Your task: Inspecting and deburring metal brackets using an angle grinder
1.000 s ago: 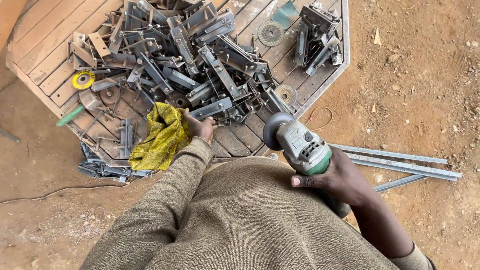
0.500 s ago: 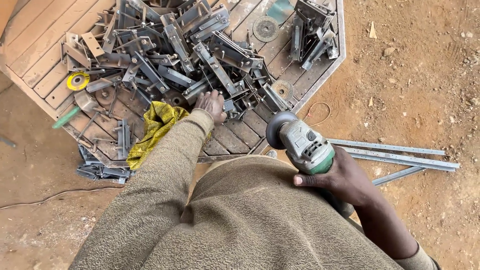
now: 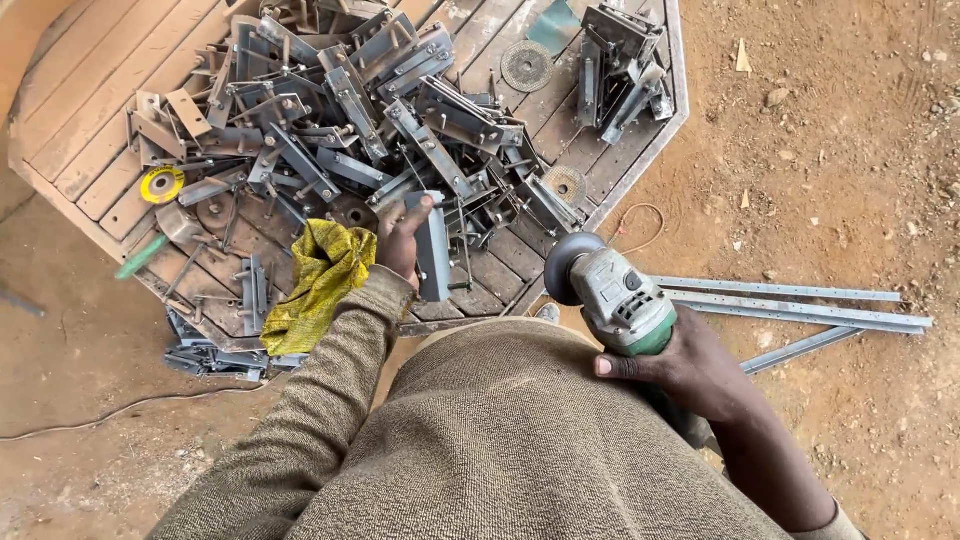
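Note:
My left hand (image 3: 402,238) grips a flat grey metal bracket (image 3: 433,250) and holds it at the near edge of a heap of similar metal brackets (image 3: 380,110). The heap lies on a wooden slatted platform (image 3: 90,130). My right hand (image 3: 690,368) holds a grey and green angle grinder (image 3: 615,295) by its body, with the disc end pointing toward the platform's edge. A yellow cloth (image 3: 320,280) lies on the platform just left of my left wrist.
Long metal angle bars (image 3: 800,305) lie on the dirt to the right. A second small pile of brackets (image 3: 620,55) sits at the platform's far right. Grinding discs (image 3: 527,65) and a yellow disc (image 3: 162,184) rest on the slats. A cable (image 3: 100,410) runs over the ground at left.
My left hand reached into the heap, closed on a bracket and drew it back toward me. The grinder in my right hand stayed roughly in place.

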